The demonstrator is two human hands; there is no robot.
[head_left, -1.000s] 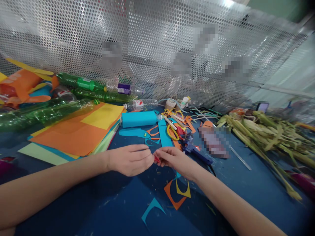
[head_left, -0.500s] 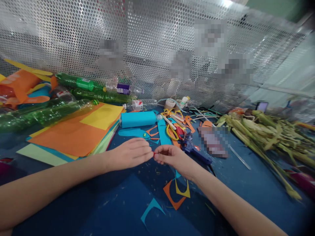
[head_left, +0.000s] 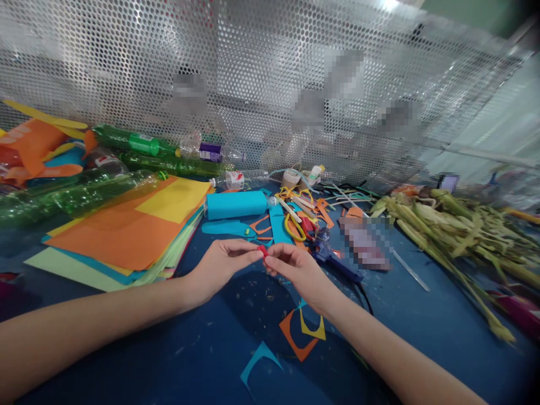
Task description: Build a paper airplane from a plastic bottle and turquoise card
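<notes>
Between my two hands a small red piece (head_left: 264, 251) is pinched over the blue table (head_left: 202, 349). The thumb and fingers of my left hand (head_left: 228, 261) close on its left end. My right hand (head_left: 293, 267) grips the other end, its fingertips almost touching those of the left. Just beyond the hands lie a bottle wrapped in blue paper (head_left: 237, 205), a flat blue cut-out (head_left: 225, 228) and scissors with yellow handles (head_left: 294, 227). A dark blue glue gun (head_left: 340, 264) rests right of my right hand.
A stack of coloured paper (head_left: 113, 236) lies at the left, with green bottles (head_left: 113, 191) behind it. Paper offcuts (head_left: 298, 337) are in front of my right hand. Corn husks (head_left: 459, 230) cover the right side. A perforated metal screen (head_left: 253, 73) stands at the back.
My left hand has turned from flat, extended fingers to a pinch with the thumb showing. More of the red piece is visible. My right hand has barely moved.
</notes>
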